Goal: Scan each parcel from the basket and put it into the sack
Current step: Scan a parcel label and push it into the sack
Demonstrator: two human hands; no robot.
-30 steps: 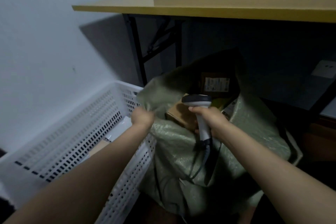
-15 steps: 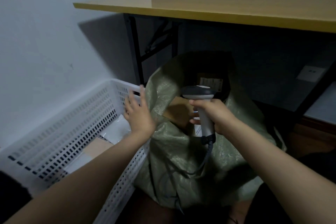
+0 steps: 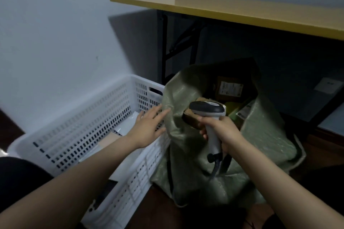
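Some of the job looks done. A few parcels already sit inside the green sack [image 3: 260, 145]. A brown box with a white label [image 3: 229, 88] is at the back of the sack. Another brown box [image 3: 191, 119] is near the sack's front lip.

More is left to do. The white basket [image 3: 89, 122] sits against the left side of the sack. It holds a flat white packet [image 3: 126, 126] and a brown parcel [image 3: 109, 139], and maybe more that I cannot see.

The left hand [image 3: 149, 129] is flat, with its fingers spread, and holds nothing. It is over the basket end closest to the sack. Its fingertips are right by the sack's edge, but I cannot tell if they touch it. I think it is going for the next parcel.

The right hand [image 3: 223, 132] is wrapped tight round the handle of the barcode scanner [image 3: 208, 111], over the sack's mouth. The scanner's cable [image 3: 216, 169] hangs down the sack's front.

The sack looks soft and crinkly, and its mouth is wide open. The basket's parcels look thin and flat. A yellow table [image 3: 242, 11] stands above and behind the sack.
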